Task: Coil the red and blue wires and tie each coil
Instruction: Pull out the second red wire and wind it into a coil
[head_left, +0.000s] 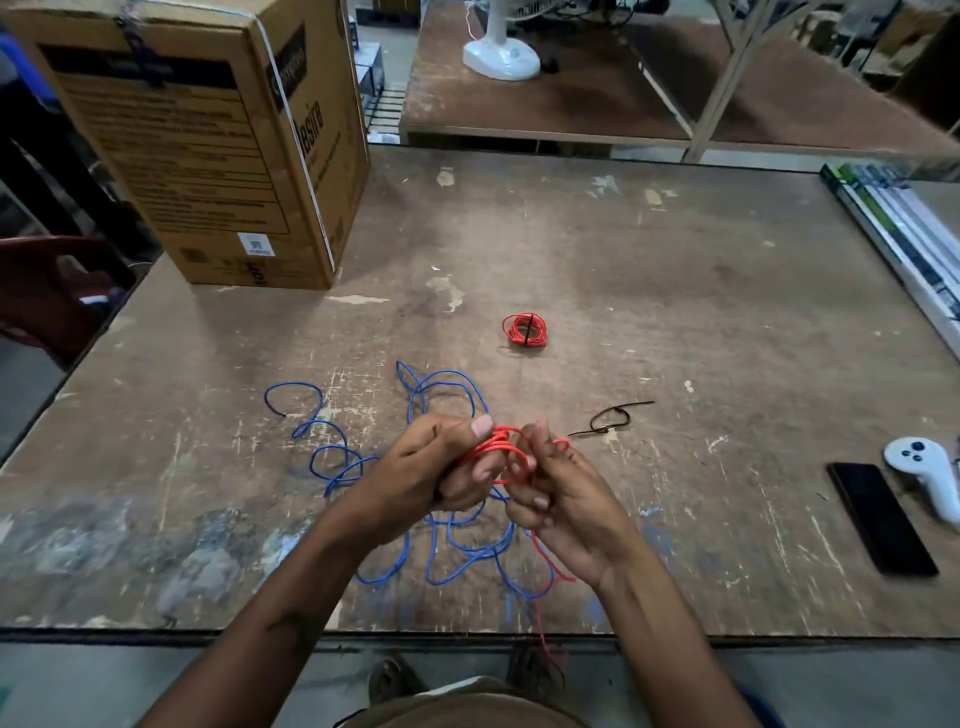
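Observation:
Above the near middle of the table, my left hand (441, 467) grips a small coil of red wire (501, 449), thumb pressed on top. My right hand (563, 499) pinches the same red wire beside the coil; its loose tail (545, 566) runs down under the palm and past the table's front edge. A loose blue wire (441, 384) sprawls in loops on the table beneath and left of both hands. A finished red coil (524, 330) bound with a black tie lies farther back. A looped black cable tie (610, 418) rests right of my hands.
A big cardboard box (218, 145) stands at the back left of the worn wooden table (675, 291). A black phone (880, 517) and a white controller (927, 470) lie at the right, with long flat packs (904, 234) along the right edge.

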